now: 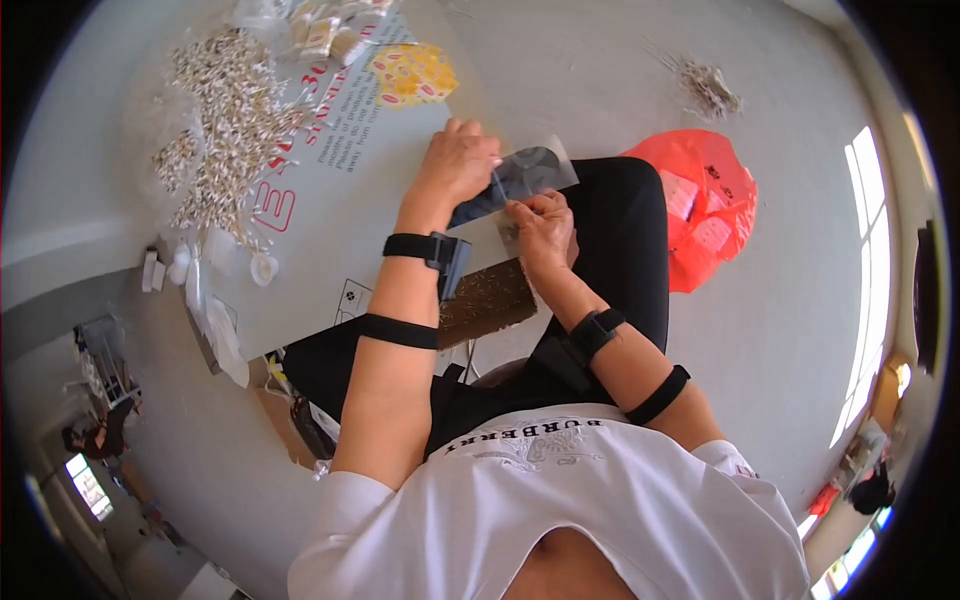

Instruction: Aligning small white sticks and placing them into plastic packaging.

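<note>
In front of my knees, both my hands are closed on a thin clear plastic bag (548, 163), whose far part spreads over my dark trouser leg. My left hand (462, 162) pinches it at the left edge, beside the table. Closer to me and to the right, my right hand (545, 228) grips it between thumb and fingers. A narrow bluish strip, perhaps the bag's edge, stretches between the two hands. To the left, a large heap of cotton swabs (230, 120) lies on the grey printed tabletop (330, 230).
Filled packs of swabs (322, 35) and a yellow patterned plastic sheet (415, 75) lie at the table's far end. A brown box (490, 305) sits below my hands. On the floor to the right are a red plastic bag (705, 200) and, farther off, a small debris pile (708, 90).
</note>
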### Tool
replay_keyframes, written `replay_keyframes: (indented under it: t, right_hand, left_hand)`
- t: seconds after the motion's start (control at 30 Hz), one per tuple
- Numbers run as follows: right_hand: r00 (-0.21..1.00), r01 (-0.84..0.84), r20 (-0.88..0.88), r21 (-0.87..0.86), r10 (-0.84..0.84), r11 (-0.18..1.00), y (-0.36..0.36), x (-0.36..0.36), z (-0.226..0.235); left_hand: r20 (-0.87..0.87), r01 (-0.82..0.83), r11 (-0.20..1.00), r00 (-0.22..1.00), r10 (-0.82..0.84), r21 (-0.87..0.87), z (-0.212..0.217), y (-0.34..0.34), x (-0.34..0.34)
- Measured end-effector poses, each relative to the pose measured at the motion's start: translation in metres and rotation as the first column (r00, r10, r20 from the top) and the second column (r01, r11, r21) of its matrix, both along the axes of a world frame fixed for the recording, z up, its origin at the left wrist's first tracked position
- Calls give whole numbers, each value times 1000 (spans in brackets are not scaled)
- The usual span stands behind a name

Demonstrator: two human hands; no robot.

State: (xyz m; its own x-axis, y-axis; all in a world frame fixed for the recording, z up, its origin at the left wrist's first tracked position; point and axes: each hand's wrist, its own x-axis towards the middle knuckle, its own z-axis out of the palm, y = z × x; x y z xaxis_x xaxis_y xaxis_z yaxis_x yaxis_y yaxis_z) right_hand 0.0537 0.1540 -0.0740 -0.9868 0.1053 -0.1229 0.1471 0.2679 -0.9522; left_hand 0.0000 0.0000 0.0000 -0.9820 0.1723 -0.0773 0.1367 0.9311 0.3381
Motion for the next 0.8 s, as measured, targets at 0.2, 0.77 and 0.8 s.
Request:
replay_keyframes:
  t: [0.2, 0.77, 0.8]
  right_hand:
    - [993, -7, 119, -80, 16, 997, 21, -4, 5]
    - [592, -684, -306, 300, 746, 665, -170, -95, 73]
    - [583, -692, -311, 293, 750, 660, -193, -103, 79]
  left_hand:
    - [-192, -150, 963, 962, 194, 223, -1, 7, 9]
    - [-363, -809, 570, 494, 790, 142, -14, -242, 99]
    - [-356, -810, 570, 496, 792, 139, -9, -268, 99]
